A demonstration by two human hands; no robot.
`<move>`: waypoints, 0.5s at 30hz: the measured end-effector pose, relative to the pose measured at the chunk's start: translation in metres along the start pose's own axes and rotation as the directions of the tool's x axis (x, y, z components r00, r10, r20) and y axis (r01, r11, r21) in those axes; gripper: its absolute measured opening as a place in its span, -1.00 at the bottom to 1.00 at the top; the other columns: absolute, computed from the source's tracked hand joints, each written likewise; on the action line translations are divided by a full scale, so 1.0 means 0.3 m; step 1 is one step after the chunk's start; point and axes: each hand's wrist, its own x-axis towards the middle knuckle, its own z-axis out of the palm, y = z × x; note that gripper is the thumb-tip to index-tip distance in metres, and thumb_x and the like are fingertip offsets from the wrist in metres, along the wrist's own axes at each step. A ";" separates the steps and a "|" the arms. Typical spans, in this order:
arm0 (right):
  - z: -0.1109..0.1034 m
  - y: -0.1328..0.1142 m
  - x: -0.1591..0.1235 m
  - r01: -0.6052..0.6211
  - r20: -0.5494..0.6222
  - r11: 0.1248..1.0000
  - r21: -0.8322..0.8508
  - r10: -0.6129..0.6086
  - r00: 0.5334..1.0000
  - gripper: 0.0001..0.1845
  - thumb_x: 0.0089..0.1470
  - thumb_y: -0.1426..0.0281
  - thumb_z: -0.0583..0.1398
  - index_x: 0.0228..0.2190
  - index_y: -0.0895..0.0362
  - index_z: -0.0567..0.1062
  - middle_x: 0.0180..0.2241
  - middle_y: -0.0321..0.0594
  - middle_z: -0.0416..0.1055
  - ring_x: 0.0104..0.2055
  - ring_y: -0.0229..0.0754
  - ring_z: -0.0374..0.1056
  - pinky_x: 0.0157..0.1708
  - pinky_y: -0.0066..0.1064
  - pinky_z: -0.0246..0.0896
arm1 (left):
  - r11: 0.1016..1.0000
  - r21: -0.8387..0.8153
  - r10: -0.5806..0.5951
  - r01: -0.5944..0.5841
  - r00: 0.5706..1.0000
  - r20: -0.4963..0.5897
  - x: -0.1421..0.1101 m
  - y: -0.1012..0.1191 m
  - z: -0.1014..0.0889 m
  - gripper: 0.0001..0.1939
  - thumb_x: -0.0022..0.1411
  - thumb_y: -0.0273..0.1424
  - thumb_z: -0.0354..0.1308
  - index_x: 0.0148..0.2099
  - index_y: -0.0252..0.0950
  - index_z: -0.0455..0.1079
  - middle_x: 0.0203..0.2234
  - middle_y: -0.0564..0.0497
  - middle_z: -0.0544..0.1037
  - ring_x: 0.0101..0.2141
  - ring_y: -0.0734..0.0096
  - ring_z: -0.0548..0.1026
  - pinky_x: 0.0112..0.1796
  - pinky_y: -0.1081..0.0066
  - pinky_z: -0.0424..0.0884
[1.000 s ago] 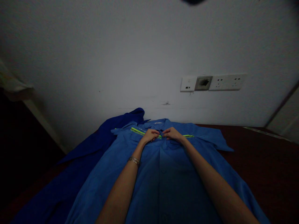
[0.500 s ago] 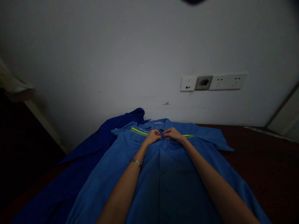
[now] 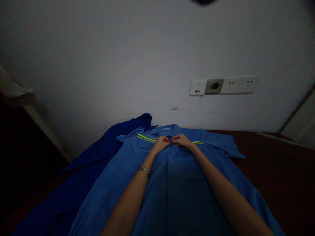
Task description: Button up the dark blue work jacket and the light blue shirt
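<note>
A light blue short-sleeved work shirt [image 3: 157, 177] with a yellow-green stripe across the chest lies spread out, its collar toward the wall. My left hand [image 3: 161, 144] pinches the front edge of the shirt near the upper chest. Close beside it on the right, my right hand [image 3: 181, 141] also pinches the front edge. Whatever small part sits between the fingertips, perhaps a button, is too dark to make out. Lower down the front, buttons show along the placket. A bracelet [image 3: 144, 170] circles my left wrist.
A darker blue garment [image 3: 98, 150] lies partly under the shirt on the left. Both rest on a dark reddish-brown surface [image 3: 275, 164] against a pale wall [image 3: 123, 59]. Sockets [image 3: 238, 85] are set in the wall at right.
Both hands stay at the same place on the shirt front, with only tiny finger movements. The view has shifted very slightly.
</note>
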 end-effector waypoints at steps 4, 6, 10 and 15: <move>0.007 -0.007 0.005 0.040 -0.018 0.995 -0.090 -0.042 0.999 -0.69 -0.19 0.50 0.18 -0.29 0.29 0.47 -0.52 -0.28 0.43 -0.59 -0.38 0.28 -0.61 -0.61 0.21 | 0.990 0.139 -0.010 0.018 0.998 -0.065 0.002 0.003 0.018 -0.84 -0.06 -0.48 0.09 -0.39 -0.37 0.47 -0.59 0.05 0.44 -0.53 0.51 0.34 -0.49 0.55 0.19; 0.012 -0.021 0.004 0.087 -0.049 0.969 -0.231 -0.101 0.994 -0.70 -0.20 0.50 0.18 -0.30 0.28 0.47 -0.48 -0.25 0.45 -0.59 -0.36 0.30 -0.62 -0.61 0.18 | 0.985 0.161 -0.040 0.054 0.995 -0.092 0.004 0.004 0.024 -0.84 -0.06 -0.46 0.10 -0.38 -0.36 0.48 -0.58 0.03 0.45 -0.52 0.50 0.35 -0.49 0.54 0.19; 0.019 -0.054 -0.002 0.189 -0.054 0.803 -0.566 -0.265 0.963 -0.83 -0.19 0.46 0.17 -0.46 0.27 0.51 -0.55 -0.19 0.45 -0.59 -0.32 0.31 -0.60 -0.59 0.12 | 0.988 0.115 -0.094 0.106 0.990 -0.106 0.010 0.001 0.030 -0.84 -0.07 -0.44 0.12 -0.40 -0.37 0.48 -0.58 0.03 0.47 -0.53 0.50 0.36 -0.50 0.55 0.19; 0.019 -0.056 -0.009 0.226 -0.047 0.761 -0.608 -0.319 0.947 -0.86 -0.16 0.48 0.14 -0.52 0.28 0.51 -0.60 -0.19 0.43 -0.58 -0.29 0.32 -0.57 -0.58 0.12 | 0.986 0.091 -0.129 0.141 0.983 -0.129 0.013 -0.001 0.033 -0.84 -0.08 -0.44 0.13 -0.42 -0.38 0.49 -0.58 0.02 0.48 -0.54 0.51 0.37 -0.50 0.56 0.19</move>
